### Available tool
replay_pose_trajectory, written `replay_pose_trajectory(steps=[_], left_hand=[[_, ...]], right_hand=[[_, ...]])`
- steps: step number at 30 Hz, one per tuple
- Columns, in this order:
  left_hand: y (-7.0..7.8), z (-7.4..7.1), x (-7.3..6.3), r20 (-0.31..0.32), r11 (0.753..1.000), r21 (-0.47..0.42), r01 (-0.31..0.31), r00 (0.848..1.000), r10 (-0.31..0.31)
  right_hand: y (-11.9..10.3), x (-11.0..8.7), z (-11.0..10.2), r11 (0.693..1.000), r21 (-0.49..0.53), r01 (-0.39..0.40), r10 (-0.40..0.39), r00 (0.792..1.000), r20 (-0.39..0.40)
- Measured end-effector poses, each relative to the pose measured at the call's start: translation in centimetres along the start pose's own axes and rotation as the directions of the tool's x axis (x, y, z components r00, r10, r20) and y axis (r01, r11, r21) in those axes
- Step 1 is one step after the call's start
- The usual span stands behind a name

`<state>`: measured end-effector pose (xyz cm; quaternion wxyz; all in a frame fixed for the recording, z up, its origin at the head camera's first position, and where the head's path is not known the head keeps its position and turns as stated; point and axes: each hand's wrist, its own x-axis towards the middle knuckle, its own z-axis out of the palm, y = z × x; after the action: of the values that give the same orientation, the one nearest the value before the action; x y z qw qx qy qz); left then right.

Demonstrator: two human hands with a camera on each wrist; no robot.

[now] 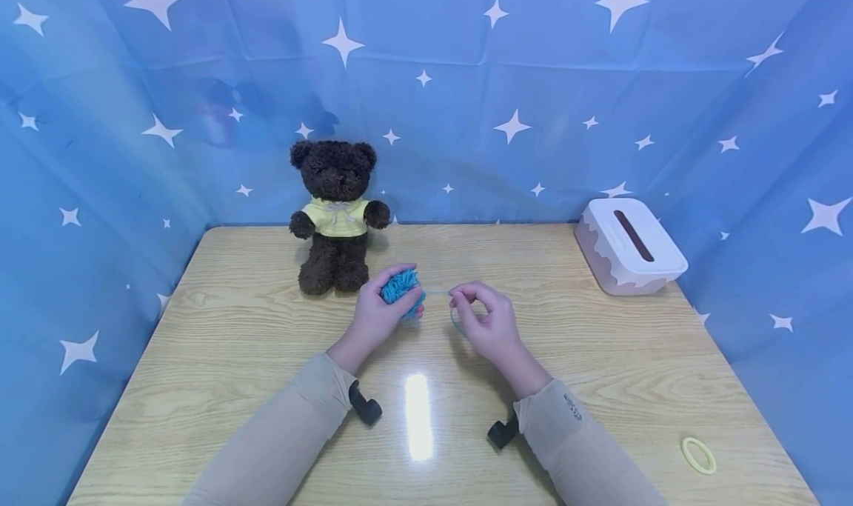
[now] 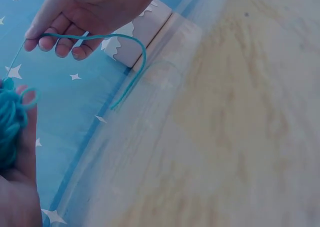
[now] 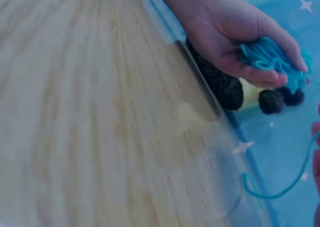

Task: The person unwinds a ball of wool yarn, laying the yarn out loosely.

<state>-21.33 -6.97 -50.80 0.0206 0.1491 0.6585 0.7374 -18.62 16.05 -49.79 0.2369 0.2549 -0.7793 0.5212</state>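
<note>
A bundle of turquoise yarn [image 1: 398, 287] sits in my left hand [image 1: 376, 310], with the fingers and thumb curled round it. From the bundle one strand runs straight across to my right hand [image 1: 489, 317], which pinches it between thumb and forefinger. Past that pinch, the loose yarn end [image 2: 142, 67] hangs in a curve below the right hand in the left wrist view. Loops stick out of the yarn bundle [image 3: 272, 57] between the left fingers in the right wrist view. Only the edge of the right hand [image 3: 316, 162] shows there.
A dark brown teddy bear [image 1: 336, 217] in a yellow top stands behind the left hand. At the back right is a white-lidded tissue box [image 1: 629, 247]. A pale yellow ring [image 1: 698, 455] lies near the front right of the wooden table [image 1: 266, 417]. Blue star-printed curtains [image 1: 440, 106] surround it.
</note>
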Motion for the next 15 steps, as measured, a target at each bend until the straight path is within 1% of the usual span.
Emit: replay_pose_trajectory(steps=[2,4,6,8,11,13,15], left_hand=[[-0.01,-0.1,0.01,-0.03,0.999,0.045,-0.016,0.999,0.017],[-0.03,-0.2,0.02,-0.03,0.997,0.078,-0.023,0.999,0.025],[0.01,-0.2,0.03,-0.012,0.998,0.061,-0.013,1.0,0.014],[0.06,-0.14,0.06,0.013,1.0,0.01,0.007,1.0,-0.007],[0.04,-0.1,0.14,0.05,0.997,-0.068,0.02,0.999,-0.016],[-0.02,-0.2,0.19,0.073,0.997,-0.077,0.009,0.997,-0.004],[-0.06,-0.34,0.2,0.093,0.998,-0.057,0.001,0.996,0.005]], right_hand=[[0.09,-0.09,0.06,1.0,0.0,0.005,-0.005,1.0,0.025],[0.06,-0.17,0.14,1.0,0.0,0.008,-0.008,0.999,0.046],[0.04,-0.25,0.19,1.0,-0.001,-0.005,0.005,0.998,0.063],[-0.03,-0.26,0.18,1.0,-0.002,-0.02,0.02,0.997,0.069],[0.01,-0.26,0.13,0.999,-0.004,-0.032,0.032,0.998,0.062],[0.07,-0.22,0.1,1.0,-0.006,-0.024,0.024,0.998,0.052],[0.1,-0.19,0.09,1.0,-0.002,-0.018,0.018,0.999,0.046]])
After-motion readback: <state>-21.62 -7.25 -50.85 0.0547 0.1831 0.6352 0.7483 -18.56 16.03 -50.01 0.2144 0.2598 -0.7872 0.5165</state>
